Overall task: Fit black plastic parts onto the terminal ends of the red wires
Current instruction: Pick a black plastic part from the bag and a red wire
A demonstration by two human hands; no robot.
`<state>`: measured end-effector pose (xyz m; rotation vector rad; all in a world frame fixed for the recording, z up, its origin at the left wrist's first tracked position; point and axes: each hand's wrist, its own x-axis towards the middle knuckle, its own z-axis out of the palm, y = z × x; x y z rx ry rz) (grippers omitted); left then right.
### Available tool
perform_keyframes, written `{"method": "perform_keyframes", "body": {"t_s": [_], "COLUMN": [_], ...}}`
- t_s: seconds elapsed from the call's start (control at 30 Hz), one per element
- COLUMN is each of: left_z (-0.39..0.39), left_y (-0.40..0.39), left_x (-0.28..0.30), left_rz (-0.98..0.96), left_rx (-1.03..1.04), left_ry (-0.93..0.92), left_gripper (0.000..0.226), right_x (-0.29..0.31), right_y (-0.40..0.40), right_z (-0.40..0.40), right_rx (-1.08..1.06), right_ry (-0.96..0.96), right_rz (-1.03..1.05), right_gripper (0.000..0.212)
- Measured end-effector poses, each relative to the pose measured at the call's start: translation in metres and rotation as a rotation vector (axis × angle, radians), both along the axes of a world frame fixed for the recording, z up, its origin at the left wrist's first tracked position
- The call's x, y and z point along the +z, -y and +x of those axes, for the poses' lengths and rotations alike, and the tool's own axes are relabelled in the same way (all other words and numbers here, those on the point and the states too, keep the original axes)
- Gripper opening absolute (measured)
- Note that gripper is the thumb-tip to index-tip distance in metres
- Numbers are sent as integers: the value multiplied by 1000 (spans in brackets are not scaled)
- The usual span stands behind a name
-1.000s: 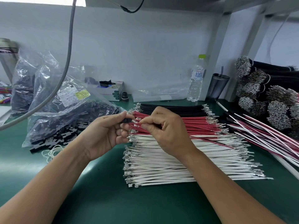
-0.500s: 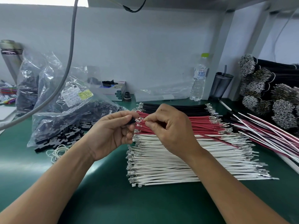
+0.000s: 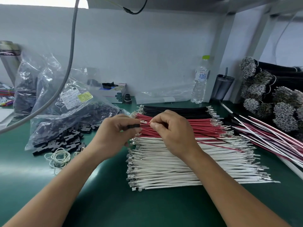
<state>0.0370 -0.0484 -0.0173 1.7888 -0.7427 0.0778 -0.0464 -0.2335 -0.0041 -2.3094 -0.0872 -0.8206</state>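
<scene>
So the left hand (image 3: 114, 135) pinches a small black plastic connector part (image 3: 133, 126) steady, while the right hand (image 3: 170, 130) pinches a thin red insulated wire (image 3: 148, 123) just behind its metal terminal, lined up with the part's opening, probably so it pushes straight in. All this hovers over the red wire stack (image 3: 201, 126) on the green table (image 3: 106, 202).

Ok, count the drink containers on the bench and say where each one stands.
2: a water bottle against the back wall, and a dark tumbler with a straw just right of it. Others may be hidden behind the bags.
</scene>
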Motion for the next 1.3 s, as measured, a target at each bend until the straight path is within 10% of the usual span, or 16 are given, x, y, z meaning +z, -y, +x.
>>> {"method": "perform_keyframes", "body": {"t_s": [0.2, 0.5, 1.3], "left_z": [4, -1, -11], "left_y": [-5, 3, 2], "left_x": [-5, -5, 6], "left_rz": [385, -201, -321], "left_rx": [117, -17, -98], "left_ry": [477, -154, -249], "left_gripper": [15, 23, 17], "right_x": [-2, 3, 8], "right_y": [0, -1, 6], "right_z": [0, -1, -6], "right_rx": [-40, -58, 6], "right_ry": [-45, -48, 123], "right_rz": [-52, -57, -152], "right_gripper": [11, 14, 4]}}
